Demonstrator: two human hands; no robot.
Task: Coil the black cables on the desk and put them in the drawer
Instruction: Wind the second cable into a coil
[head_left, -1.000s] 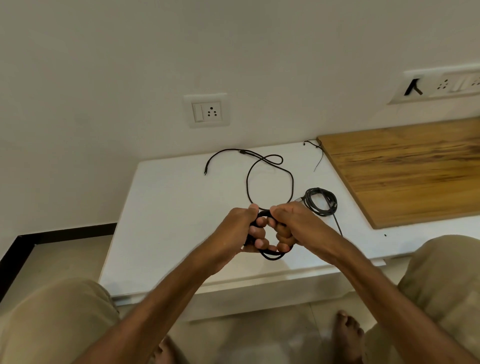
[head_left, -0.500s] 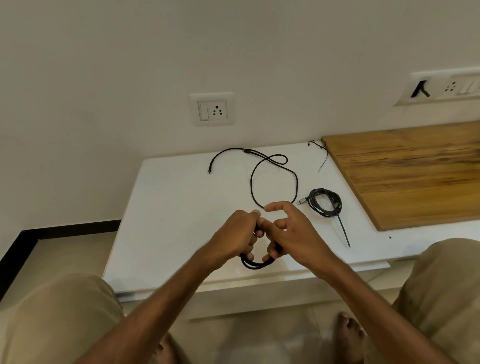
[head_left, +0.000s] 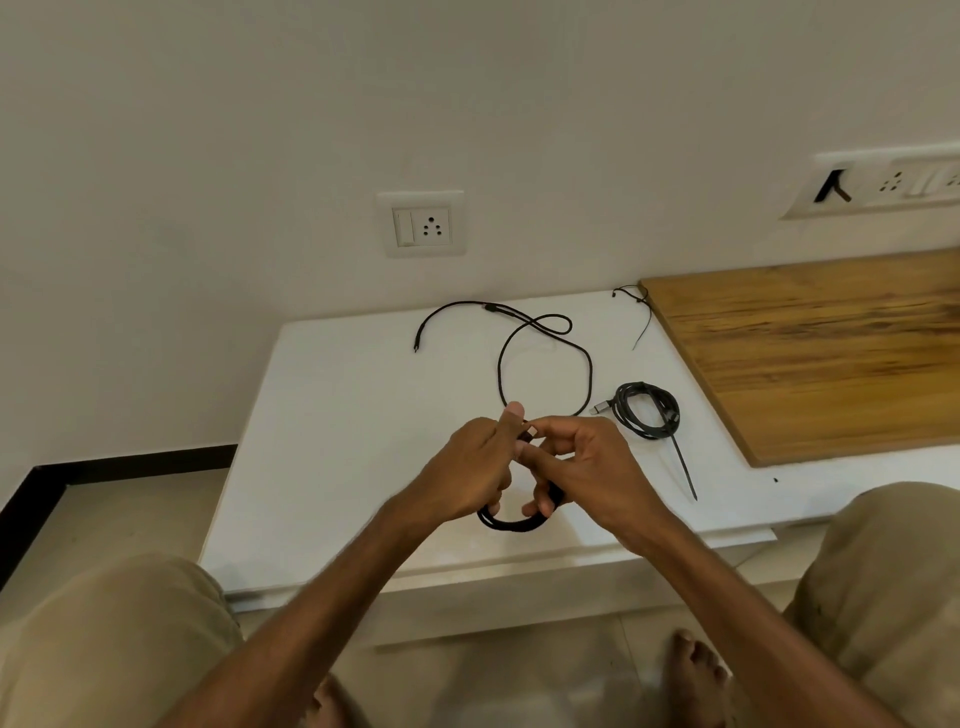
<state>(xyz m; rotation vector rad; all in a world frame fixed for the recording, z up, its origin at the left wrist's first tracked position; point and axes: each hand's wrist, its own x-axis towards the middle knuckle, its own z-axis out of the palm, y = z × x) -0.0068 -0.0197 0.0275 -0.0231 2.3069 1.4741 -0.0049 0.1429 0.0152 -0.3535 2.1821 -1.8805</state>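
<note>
My left hand (head_left: 475, 473) and right hand (head_left: 582, 467) cover the upper half of the coil (head_left: 511, 523); the wooden board (head_left: 831, 353) runs off the right edge.

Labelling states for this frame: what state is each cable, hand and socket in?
Long black braided cable: partly coiled, rest loose on white desk.
Dark cable with silver plug: coiled, lying on desk.
Thin black wire: uncoiled, at desk's back.
Left hand: grips the coil.
Right hand: pinches the cable.
White wall socket: nothing plugged in.
</note>
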